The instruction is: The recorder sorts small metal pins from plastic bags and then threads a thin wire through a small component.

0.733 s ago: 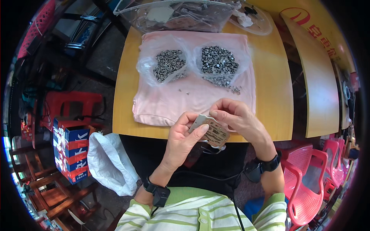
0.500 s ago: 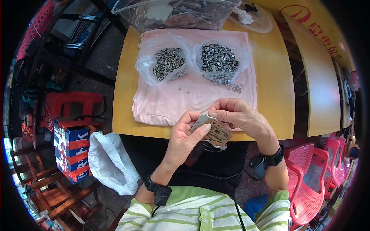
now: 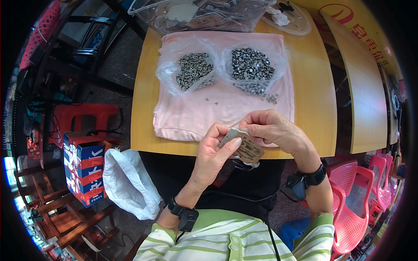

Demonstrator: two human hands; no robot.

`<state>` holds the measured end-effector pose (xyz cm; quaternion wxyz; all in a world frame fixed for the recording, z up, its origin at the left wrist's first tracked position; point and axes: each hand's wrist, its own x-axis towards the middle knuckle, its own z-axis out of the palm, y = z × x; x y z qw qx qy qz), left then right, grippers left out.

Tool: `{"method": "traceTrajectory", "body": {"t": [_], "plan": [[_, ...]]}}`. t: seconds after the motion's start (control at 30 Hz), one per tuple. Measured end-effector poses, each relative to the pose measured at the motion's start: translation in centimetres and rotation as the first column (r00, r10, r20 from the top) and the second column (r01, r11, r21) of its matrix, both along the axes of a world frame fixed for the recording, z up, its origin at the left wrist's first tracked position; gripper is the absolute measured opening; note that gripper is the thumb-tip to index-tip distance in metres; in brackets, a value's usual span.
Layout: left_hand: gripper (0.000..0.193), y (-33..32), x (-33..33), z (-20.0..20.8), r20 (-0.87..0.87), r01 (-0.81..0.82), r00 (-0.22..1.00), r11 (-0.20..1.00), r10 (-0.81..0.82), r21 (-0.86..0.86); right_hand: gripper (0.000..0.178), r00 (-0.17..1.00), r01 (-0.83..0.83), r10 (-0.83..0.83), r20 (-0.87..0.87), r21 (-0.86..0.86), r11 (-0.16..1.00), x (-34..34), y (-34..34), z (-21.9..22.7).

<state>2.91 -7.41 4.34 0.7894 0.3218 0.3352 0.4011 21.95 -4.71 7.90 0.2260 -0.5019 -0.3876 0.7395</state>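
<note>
My left hand [image 3: 216, 148] grips a small flat piece [image 3: 250, 149], tan with dark print on one part and pale grey along its upper left edge. The thumb presses on its face. My right hand [image 3: 270, 130] pinches at the upper edge of that piece; whether a tiny part sits between the fingertips is hidden. Beyond my hands, two clear plastic bags lie open on a pink cloth [image 3: 183, 122]. The left bag [image 3: 167, 71] holds small ring-shaped metal parts, the right bag [image 3: 278, 71] small shiny metal caps.
Loose metal bits [image 3: 271, 99] lie by the right bag. A clear plastic bin [image 3: 150, 21] and a round lid [image 3: 300, 24] stand at the table's far edge. A white sack [image 3: 130, 182], a printed carton [image 3: 87, 167] and pink chairs [image 3: 350, 209] flank me.
The view has shifted slightly, so the table and bags sit a little further right. My hands keep nearly the same hold on the flat piece.
</note>
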Motion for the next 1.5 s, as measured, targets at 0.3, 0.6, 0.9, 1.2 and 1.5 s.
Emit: {"method": "traceTrajectory", "body": {"t": [0.3, 0.6, 0.9, 1.2, 1.5], "plan": [[0.017, -0.17, 0.25, -0.19, -0.022, -0.013, 1.000, 1.000, 0.013, 0.012, 0.023, 0.994, 0.061, -0.070, -0.085, -0.097, 0.993, 0.11, -0.40, -0.32], [0.017, -0.19, 0.36, 0.04, -0.048, -0.027, 0.998, 1.000, 0.027, -0.003, 0.025, 0.994, 0.090, -0.095, -0.054, -0.089, 0.992, 0.24, -0.85, -0.15], [0.015, -0.15, 0.88, 0.34, -0.074, -0.050, 0.996, 0.999, 0.048, -0.021, 0.025, 0.992, 0.109, -0.112, -0.052, -0.056, 0.992, 0.26, -0.96, -0.54], [0.014, -0.04, 0.77, 0.23, -0.086, -0.049, 0.995, 0.999, 0.050, 0.010, 0.024, 0.996, 0.080, -0.082, -0.042, -0.058, 0.995, 0.22, -0.72, -0.04], [0.013, -0.06, 0.67, 0.50, -0.062, -0.030, 0.998, 0.999, 0.029, -0.027, 0.025, 0.997, 0.068, -0.069, -0.020, -0.042, 0.997, 0.17, -0.84, -0.04]]}}
